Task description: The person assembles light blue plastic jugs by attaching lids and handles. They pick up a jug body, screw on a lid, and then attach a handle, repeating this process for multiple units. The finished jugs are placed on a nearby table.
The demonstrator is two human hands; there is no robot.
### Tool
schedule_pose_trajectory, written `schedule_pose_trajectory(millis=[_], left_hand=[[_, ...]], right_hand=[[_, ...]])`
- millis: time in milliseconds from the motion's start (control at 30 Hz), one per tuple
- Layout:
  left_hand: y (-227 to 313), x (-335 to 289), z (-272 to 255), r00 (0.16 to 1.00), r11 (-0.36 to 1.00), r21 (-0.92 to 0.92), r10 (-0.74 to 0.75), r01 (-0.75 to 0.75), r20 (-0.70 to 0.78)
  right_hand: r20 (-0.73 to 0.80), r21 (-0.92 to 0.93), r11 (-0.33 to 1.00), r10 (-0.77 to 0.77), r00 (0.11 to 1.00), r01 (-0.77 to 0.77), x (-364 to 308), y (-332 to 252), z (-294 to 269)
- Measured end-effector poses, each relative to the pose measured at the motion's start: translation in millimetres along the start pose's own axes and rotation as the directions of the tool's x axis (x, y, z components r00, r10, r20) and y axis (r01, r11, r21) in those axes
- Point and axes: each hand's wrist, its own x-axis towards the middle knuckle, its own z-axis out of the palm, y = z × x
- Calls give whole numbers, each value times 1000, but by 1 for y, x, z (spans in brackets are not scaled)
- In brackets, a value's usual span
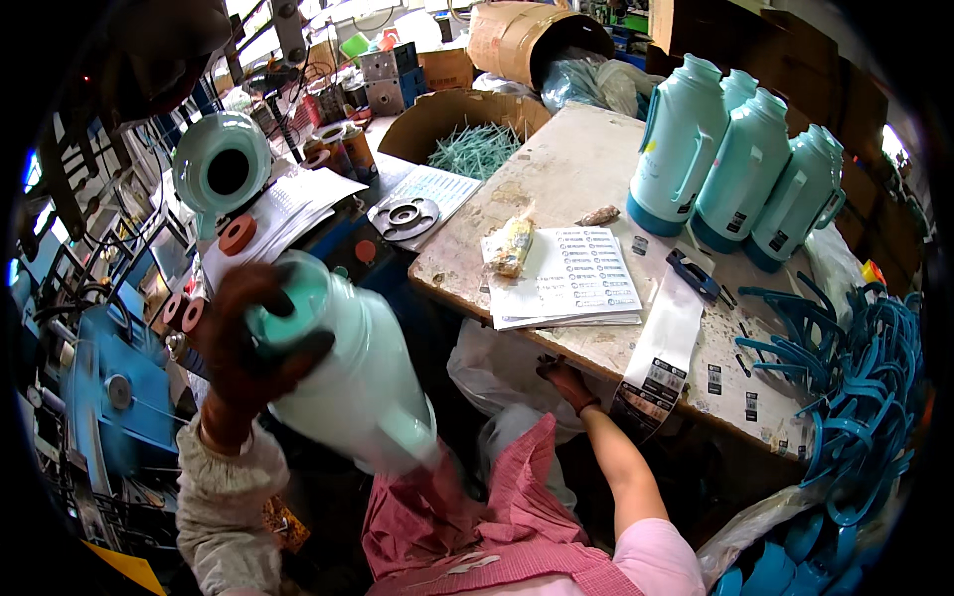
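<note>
My left hand [263, 343], in a brown glove, is closed around the mouth end of a pale mint-green thermos jug shell [363, 387]. The jug is tilted over my lap, its handle toward my apron, and is slightly blurred. Below the front edge of the table, my right hand [568, 385] sits beside a clear plastic bag [497, 368]. Its gloved fingers look curled together; whatever they hold is too small and dark to name. Several finished-looking mint jugs [680, 149] with dark teal bases stand upright at the table's far right.
On the worktable [586, 149] lie printed sheets [571, 283], a small packet [512, 248], a label strip [666, 338] and a dark cutter-like tool [693, 275]. Blue plastic handles [855, 377] pile at right. A machine with a mint funnel-shaped piece [221, 164] stands left; a carton [467, 109] holds green sticks.
</note>
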Motion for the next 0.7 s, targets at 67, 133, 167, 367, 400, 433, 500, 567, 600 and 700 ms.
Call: schedule_pose_trajectory(millis=[67,133,167,367,400,433,500,567,600,700], left_hand=[[-7,18,4,968,973,201,157,-117,-196],[-10,34,12,907,937,294,280,-187,-315],[-7,38,11,954,879,444,263,-174,-147],[33,32,-14,903,788,521,424,-328,-74],[44,21,-17,914,797,513,401,-319,-55],[54,9,-14,930,848,422,367,-319,-34],[73,-19,-1,952,925,226,298,-305,65],[88,-45,21,942,956,25,282,-291,181],[95,-56,33,930,955,-76,296,-286,219],[118,-80,65,959,952,-260,213,-161,187]], right_hand=[[-60,121,989,95,994,-88,-18,-16,-4],[6,468,853,259,966,-231,-28,-23,-8],[-182,239,967,130,975,-85,-30,-22,-9],[-372,-161,963,-263,890,217,-20,-1,-16],[-385,137,925,-280,879,355,-18,1,-15],[-282,308,951,99,954,-8,-21,2,-17],[-139,437,899,107,985,-36,-25,0,-17],[-153,611,790,62,986,45,-30,-6,-17],[-167,635,767,15,986,96,-32,-9,-17],[-162,291,957,36,986,12,-35,-22,-21]])
